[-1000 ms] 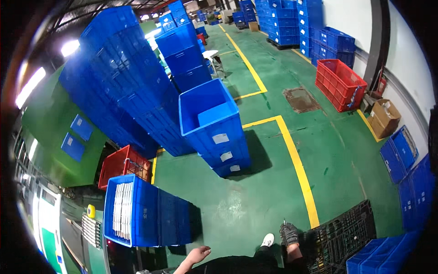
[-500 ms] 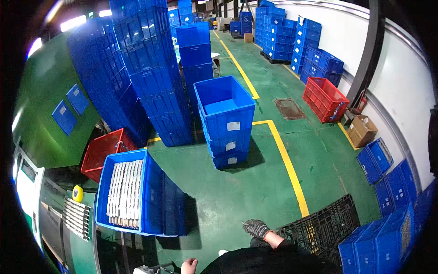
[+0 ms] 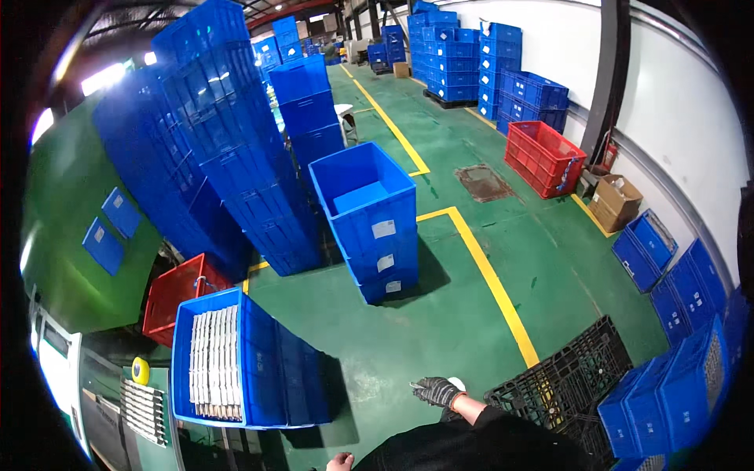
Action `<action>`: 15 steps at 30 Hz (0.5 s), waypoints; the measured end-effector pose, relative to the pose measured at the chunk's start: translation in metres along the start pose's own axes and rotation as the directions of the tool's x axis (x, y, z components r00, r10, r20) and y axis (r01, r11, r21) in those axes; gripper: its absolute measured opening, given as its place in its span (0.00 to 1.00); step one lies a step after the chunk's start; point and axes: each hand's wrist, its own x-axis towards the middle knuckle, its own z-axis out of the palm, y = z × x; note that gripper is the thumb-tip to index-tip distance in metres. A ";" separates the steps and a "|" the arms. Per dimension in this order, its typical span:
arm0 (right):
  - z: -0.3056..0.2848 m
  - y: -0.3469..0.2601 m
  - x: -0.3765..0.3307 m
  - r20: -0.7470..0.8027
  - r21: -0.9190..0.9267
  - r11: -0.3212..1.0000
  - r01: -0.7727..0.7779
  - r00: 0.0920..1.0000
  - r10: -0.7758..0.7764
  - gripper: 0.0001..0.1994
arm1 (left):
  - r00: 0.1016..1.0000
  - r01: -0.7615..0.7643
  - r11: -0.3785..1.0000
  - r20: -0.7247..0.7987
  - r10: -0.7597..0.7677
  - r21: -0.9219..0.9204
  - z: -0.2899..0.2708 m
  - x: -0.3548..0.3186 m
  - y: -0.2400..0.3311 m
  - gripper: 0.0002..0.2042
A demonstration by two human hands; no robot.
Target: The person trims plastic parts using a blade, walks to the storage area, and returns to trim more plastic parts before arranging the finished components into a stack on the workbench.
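Note:
My right hand (image 3: 437, 391), in a dark grey patterned glove, hangs over the green floor at the lower middle. Its fingers are closed, with a small pale tip showing at their end that I cannot make out. My bare left hand (image 3: 340, 461) shows only in part at the lower edge, fingers curled and nothing visible in them. Nearest to it is a blue crate (image 3: 267, 369) at the lower left, holding rows of pale, ridged strips (image 3: 214, 361). Ahead, a short stack of blue crates (image 3: 375, 235) has an empty crate on top. Neither hand touches any crate.
A black plastic pallet (image 3: 565, 377) lies right of my right hand, beside blue crates (image 3: 667, 392). Tall blue crate stacks (image 3: 243, 149) and a red crate (image 3: 177, 294) stand left. A red crate (image 3: 542, 161) and a cardboard box (image 3: 615, 204) line the right wall. Yellow lines (image 3: 495, 286) mark the floor.
The view has shifted, with the crate stack and the filled crate now lower and closer. My left hand has moved slightly right and down. A white shoe tip now shows beside my right hand.

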 end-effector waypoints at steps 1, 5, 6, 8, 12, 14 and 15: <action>-0.011 0.011 0.001 -0.013 0.012 1.000 -0.003 1.000 0.004 0.17 | 1.000 -0.009 0.999 0.024 0.008 0.032 0.002 0.012 0.013 0.19; -0.049 0.091 0.014 -0.037 0.060 0.996 -0.067 0.997 0.070 0.22 | 0.995 -0.065 0.983 0.087 0.051 0.173 0.019 0.065 0.079 0.19; -0.065 0.109 0.016 -0.029 0.064 0.990 -0.122 0.992 0.124 0.23 | 0.997 -0.051 0.985 0.070 0.040 0.168 0.025 0.074 0.107 0.19; -0.101 0.127 0.015 -0.080 -0.050 0.982 -0.180 0.981 0.176 0.24 | 0.993 -0.112 0.982 0.057 0.105 0.153 0.036 0.094 0.160 0.18; -0.167 0.170 0.016 -0.240 0.474 0.843 -0.254 0.884 0.401 0.16 | 0.958 -0.158 0.987 0.238 0.160 -0.027 0.083 0.124 0.216 0.17; -0.179 0.200 0.021 -0.217 0.888 0.453 -0.074 0.803 0.555 0.13 | 0.933 -0.136 0.988 0.344 0.103 0.072 0.091 0.130 0.250 0.17; -0.195 0.195 0.020 -0.148 0.972 0.235 -0.002 0.774 0.616 0.12 | 0.928 -0.123 0.986 0.366 0.075 0.111 0.091 0.130 0.261 0.17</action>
